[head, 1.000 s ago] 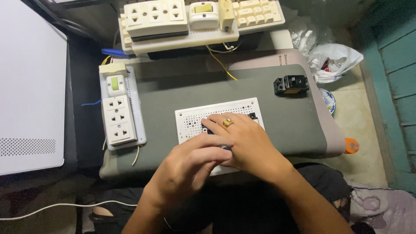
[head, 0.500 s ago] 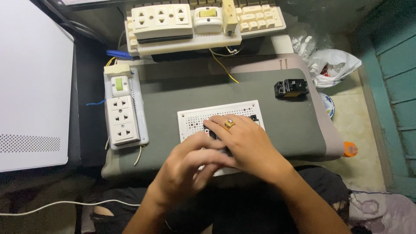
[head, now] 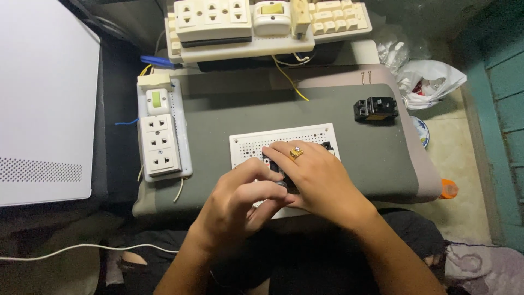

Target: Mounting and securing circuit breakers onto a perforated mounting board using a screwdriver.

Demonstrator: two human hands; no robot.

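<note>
Both fingers [head: 267, 173] over perforated board [head: 284, 137]

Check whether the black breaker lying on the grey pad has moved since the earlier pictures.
No. The black breaker keeps its place near the grey pad's far right corner; only the camera view shifts slightly.

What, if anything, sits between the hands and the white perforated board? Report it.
Nothing visible does. Both the left hand and the right hand already rest on the white perforated board, covering a small dark part between their fingers.
</note>
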